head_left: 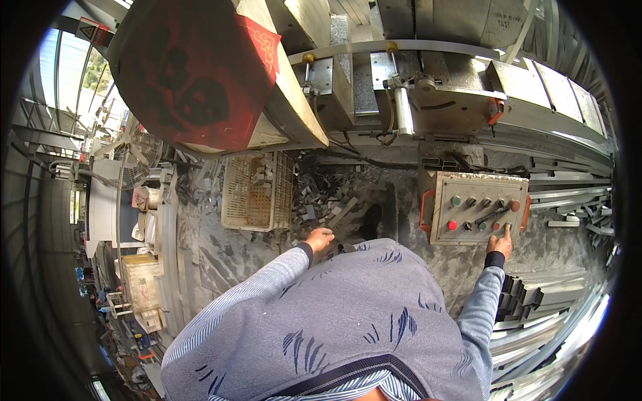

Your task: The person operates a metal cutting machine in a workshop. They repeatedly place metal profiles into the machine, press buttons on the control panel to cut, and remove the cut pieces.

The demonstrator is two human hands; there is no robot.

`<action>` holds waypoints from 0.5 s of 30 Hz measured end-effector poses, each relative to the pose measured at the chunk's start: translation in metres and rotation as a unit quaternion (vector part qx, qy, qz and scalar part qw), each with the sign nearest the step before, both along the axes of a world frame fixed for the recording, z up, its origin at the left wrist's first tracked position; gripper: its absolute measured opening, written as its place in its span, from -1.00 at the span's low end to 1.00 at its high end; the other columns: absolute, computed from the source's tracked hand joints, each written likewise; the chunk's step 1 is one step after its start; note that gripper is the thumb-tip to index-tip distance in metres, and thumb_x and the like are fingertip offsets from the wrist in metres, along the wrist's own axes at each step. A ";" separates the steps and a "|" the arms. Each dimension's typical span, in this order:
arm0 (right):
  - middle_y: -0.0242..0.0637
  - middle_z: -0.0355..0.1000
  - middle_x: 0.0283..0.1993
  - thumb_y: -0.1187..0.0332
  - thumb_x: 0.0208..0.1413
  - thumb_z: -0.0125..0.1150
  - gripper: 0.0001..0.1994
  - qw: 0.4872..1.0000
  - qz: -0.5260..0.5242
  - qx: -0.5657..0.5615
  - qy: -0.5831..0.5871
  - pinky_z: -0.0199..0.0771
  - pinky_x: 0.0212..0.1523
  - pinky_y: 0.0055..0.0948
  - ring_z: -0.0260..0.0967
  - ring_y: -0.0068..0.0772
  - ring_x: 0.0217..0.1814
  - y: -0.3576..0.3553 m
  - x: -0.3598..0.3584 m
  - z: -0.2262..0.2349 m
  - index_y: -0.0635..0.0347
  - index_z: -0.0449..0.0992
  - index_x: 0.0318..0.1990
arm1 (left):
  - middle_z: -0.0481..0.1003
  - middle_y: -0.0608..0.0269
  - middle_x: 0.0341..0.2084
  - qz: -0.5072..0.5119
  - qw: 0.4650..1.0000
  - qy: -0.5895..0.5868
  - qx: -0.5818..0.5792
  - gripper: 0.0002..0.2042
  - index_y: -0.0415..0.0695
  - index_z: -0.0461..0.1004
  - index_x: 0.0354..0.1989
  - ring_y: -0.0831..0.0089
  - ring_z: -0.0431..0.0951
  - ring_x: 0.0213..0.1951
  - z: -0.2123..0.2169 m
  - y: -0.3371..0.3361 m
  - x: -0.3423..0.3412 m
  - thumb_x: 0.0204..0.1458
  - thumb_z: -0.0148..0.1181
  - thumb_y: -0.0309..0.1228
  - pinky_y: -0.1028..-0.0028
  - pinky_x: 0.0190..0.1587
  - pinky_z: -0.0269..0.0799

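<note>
One finger of the right hand (499,244) is stretched out onto the lower right corner of the control panel (476,208), its tip at a small button there, with the other fingers curled in and gripping nothing. The grey box with orange side handles stands in front of the cutting machine (428,93), its rows of red, green and dark buttons facing up. To press well, the fingertip should come straight down on that one button, clear of the red one beside it. The left hand (319,238) hovers loosely half-closed and empty over the metal offcuts (321,194) near a plastic crate (257,190); it is best kept there, away from the blade area.
</note>
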State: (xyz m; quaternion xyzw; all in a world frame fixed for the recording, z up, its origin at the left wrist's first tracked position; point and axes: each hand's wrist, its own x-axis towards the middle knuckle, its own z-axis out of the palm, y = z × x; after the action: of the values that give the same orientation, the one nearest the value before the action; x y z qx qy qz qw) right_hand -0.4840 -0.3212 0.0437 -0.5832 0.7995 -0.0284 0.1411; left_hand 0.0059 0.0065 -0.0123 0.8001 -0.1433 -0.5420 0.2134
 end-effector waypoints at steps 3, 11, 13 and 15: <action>0.09 0.44 -0.14 0.30 -0.20 0.11 -0.29 1.000 0.005 -0.011 0.001 0.37 -0.04 -0.11 0.40 0.09 -0.10 0.000 -0.001 -0.002 -0.27 0.18 0.26 | 0.47 -0.03 -0.09 -0.004 1.000 0.000 0.000 -0.62 -0.29 0.36 0.03 0.29 0.51 -0.09 0.000 -0.002 -0.002 0.04 0.14 -0.40 0.43 -0.06 0.44; 0.10 0.44 -0.14 0.32 -0.21 0.10 -0.30 0.999 0.025 -0.024 0.006 0.38 -0.04 -0.13 0.40 0.09 -0.12 0.000 -0.003 -0.003 -0.21 0.20 0.25 | 0.46 -0.02 -0.08 -0.002 1.000 0.004 0.006 -0.62 -0.30 0.35 0.04 0.28 0.50 -0.06 0.003 -0.003 -0.007 0.04 0.13 -0.42 0.43 -0.04 0.43; 0.10 0.44 -0.14 0.32 -0.21 0.10 -0.30 0.999 0.027 -0.024 0.006 0.38 -0.05 -0.13 0.40 0.09 -0.12 0.000 -0.003 -0.002 -0.21 0.21 0.25 | 0.46 -0.01 -0.08 -0.005 1.000 0.005 0.004 -0.62 -0.30 0.36 0.04 0.29 0.50 -0.06 0.003 -0.003 -0.008 0.04 0.13 -0.42 0.43 -0.04 0.43; 0.09 0.44 -0.14 0.32 -0.21 0.10 -0.30 0.999 0.027 -0.021 0.004 0.38 -0.05 -0.13 0.41 0.08 -0.12 0.000 -0.002 0.000 -0.20 0.21 0.25 | 0.46 0.00 -0.08 -0.007 1.000 0.004 0.004 -0.62 -0.30 0.36 0.03 0.30 0.50 -0.07 0.003 -0.002 -0.009 0.04 0.13 -0.41 0.43 -0.04 0.44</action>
State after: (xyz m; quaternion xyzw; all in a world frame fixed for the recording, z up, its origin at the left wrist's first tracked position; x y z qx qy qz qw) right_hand -0.4864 -0.3208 0.0433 -0.6074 0.7832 -0.0394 0.1267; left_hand -0.0031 0.0048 -0.0097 0.7979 -0.1457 -0.5473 0.2065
